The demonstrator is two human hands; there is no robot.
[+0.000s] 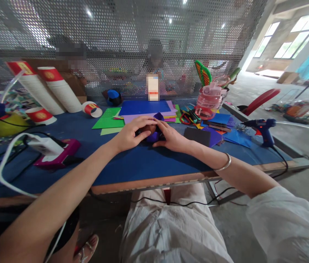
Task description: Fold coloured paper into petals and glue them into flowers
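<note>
Both my hands curve around a small purple, brown and black craft piece [153, 137] low over the blue tabletop. My left hand [132, 134] grips its left side, thumb lying across the front near the brown part. On its other side my right hand [171, 137] has its fingers bent over the top and its thumb below. The palms and fingers cover much of the piece, so its full shape is hidden. Just behind it lies a stack of coloured sheets, a dark blue one [143, 108] on top. A black square sheet [197, 136] is right of my right hand.
Paper cup stacks [61, 89] lean at the back left, above a magenta power strip [72, 149] with a white plug and cables. Scissors [186, 118] lie by a pink bottle [210, 101]. A blue glue gun [265, 132] stands near the right edge. Perforated metal [132, 29] rises behind.
</note>
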